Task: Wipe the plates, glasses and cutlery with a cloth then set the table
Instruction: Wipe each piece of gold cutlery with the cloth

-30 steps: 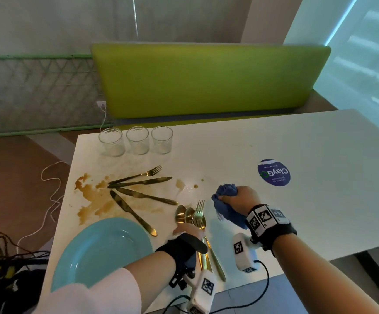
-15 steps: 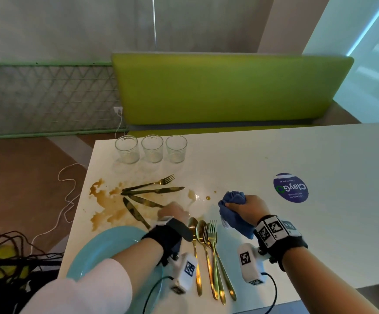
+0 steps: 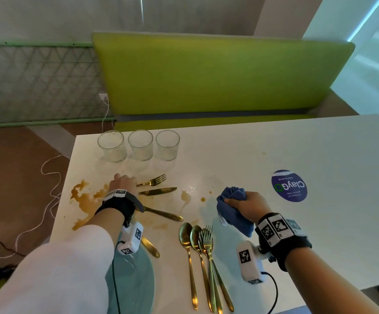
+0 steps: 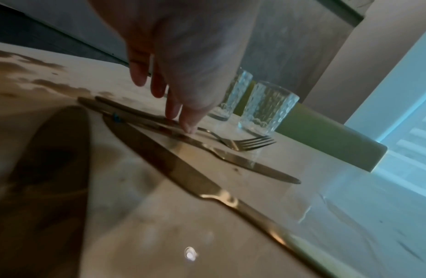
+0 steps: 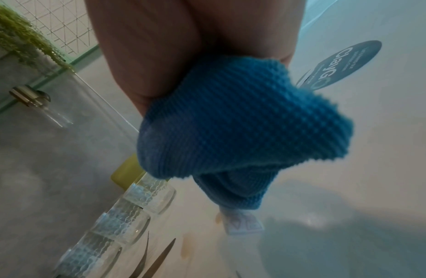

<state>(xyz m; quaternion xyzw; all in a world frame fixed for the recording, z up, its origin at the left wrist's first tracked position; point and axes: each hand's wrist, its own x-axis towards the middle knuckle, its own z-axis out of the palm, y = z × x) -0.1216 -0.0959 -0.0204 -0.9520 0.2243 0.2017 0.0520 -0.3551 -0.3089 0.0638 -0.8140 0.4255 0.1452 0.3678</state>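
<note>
- The blue cloth (image 3: 233, 209) is bunched in the right hand (image 3: 249, 206), whose fingers curl tightly round it above the white table (image 3: 319, 234).
- The left hand (image 3: 124, 183) reaches down with fingers extended, fingertips (image 4: 188, 126) touching the handle of a gold fork (image 3: 153, 182) lying beside a gold knife (image 3: 158, 191).
- Two more knives lie near the left wrist, amid a brown spill (image 3: 84, 198).
- Two spoons (image 3: 189, 252) and two forks (image 3: 208, 245) lie together at the near edge, beside a pale blue plate (image 3: 136, 277).
- Three glasses (image 3: 139, 145) stand in a row at the far edge.
</note>
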